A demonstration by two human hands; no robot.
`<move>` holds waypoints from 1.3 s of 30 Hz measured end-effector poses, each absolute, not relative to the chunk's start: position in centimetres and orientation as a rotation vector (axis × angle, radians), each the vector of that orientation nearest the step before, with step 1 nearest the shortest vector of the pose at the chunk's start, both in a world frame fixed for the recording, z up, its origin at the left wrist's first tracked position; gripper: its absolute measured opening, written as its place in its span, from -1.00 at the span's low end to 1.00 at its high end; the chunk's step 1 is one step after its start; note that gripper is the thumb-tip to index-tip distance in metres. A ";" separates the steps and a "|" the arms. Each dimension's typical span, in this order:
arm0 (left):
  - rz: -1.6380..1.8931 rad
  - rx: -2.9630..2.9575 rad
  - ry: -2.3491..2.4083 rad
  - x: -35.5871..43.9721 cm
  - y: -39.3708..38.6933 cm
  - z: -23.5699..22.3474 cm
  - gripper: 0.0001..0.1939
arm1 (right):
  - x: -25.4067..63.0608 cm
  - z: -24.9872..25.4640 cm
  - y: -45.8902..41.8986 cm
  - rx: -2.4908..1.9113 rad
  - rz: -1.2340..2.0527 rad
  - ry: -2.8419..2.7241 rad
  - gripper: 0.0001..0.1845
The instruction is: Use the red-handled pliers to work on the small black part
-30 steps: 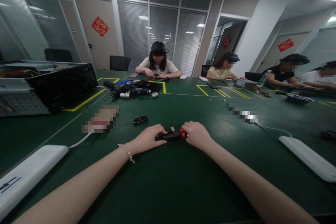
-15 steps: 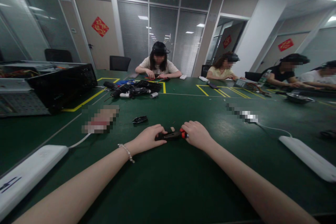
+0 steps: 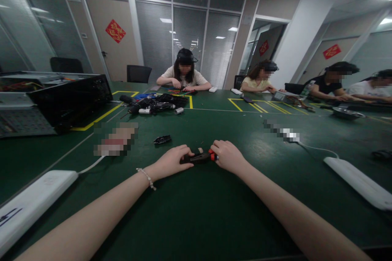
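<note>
My left hand (image 3: 174, 158) is closed, thumb and fingers pinching a small black part (image 3: 187, 158) that the fingers mostly hide. From the right, my right hand (image 3: 228, 155) wraps round the red and black handles of what look like pliers (image 3: 202, 157). Their dark head points left and meets the black part; the exact contact is too small to tell. A small pale scrap (image 3: 200, 150) lies just beyond the tool. Farther left, a black plastic piece (image 3: 162, 139) rests on the green tabletop (image 3: 196, 212).
At the far left stands an opened computer case (image 3: 70, 102). A heap of black parts and cables (image 3: 156, 104) lies ahead. White power banks (image 3: 39, 204) flank my arms, cabled to blurred devices. Several people sit across the table, one (image 3: 183, 73) directly opposite.
The view has shifted very slightly. Both my hands keep their hold with almost no visible movement. The person opposite has moved a hand a little.
</note>
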State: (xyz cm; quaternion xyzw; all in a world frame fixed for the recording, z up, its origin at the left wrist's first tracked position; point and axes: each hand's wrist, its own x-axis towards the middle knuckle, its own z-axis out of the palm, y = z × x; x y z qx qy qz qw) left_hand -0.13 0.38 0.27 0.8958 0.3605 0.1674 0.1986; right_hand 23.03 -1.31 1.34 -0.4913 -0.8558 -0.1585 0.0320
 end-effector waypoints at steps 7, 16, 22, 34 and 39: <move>0.464 2.507 1.005 -0.1 0.4 0.2 -0.74 | 23.1 1.2 -1.2 -1.498 -0.494 -2.650 -0.78; 0.466 2.516 1.016 0.0 0.5 0.1 -0.74 | 23.1 1.1 -1.3 -1.513 -0.509 -2.651 -0.73; 0.486 2.515 0.988 -0.1 0.6 -0.1 -0.75 | 23.1 1.2 -1.2 -1.518 -0.484 -2.646 -0.74; 0.493 2.527 0.990 -0.2 0.4 0.2 -0.76 | 23.1 1.8 -1.8 -1.440 -0.470 -2.640 -0.73; 0.478 2.524 0.984 -0.2 0.4 0.4 -0.75 | 23.0 2.0 -2.0 -1.418 -0.424 -2.637 -0.68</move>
